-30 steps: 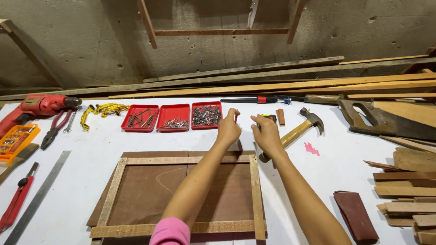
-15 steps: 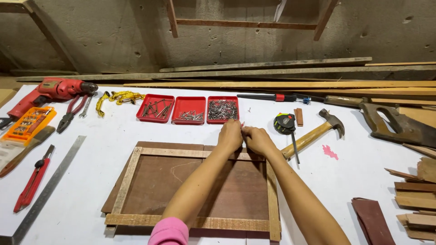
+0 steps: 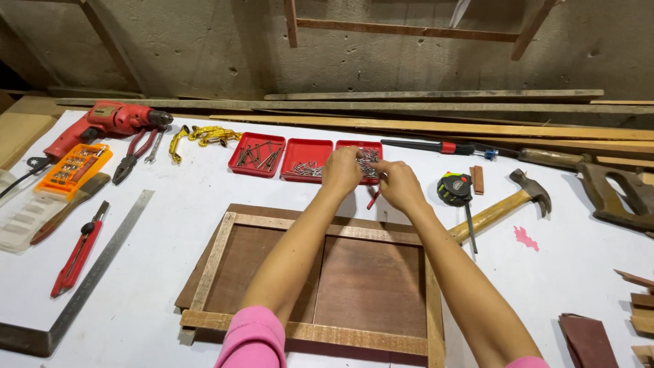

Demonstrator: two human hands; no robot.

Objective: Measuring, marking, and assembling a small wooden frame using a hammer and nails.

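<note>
While both hands meet at upper centre, the left hand (image 3: 342, 172) pinches nails over the red tray (image 3: 361, 161). The right hand (image 3: 400, 187) is curled shut; what it grips I cannot tell.

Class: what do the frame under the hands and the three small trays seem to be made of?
Frame: pale unfinished wood strips with visible grain, over a brown board, probably plywood or hardboard. Trays: glossy red, likely plastic, holding greyish metal fasteners. Both hands hover at the rightmost.

Even overhead light brightens the white worktable (image 3: 204, 204); short soft shadows, mild glare, sharp focus, slight bending toward the edges.
</note>
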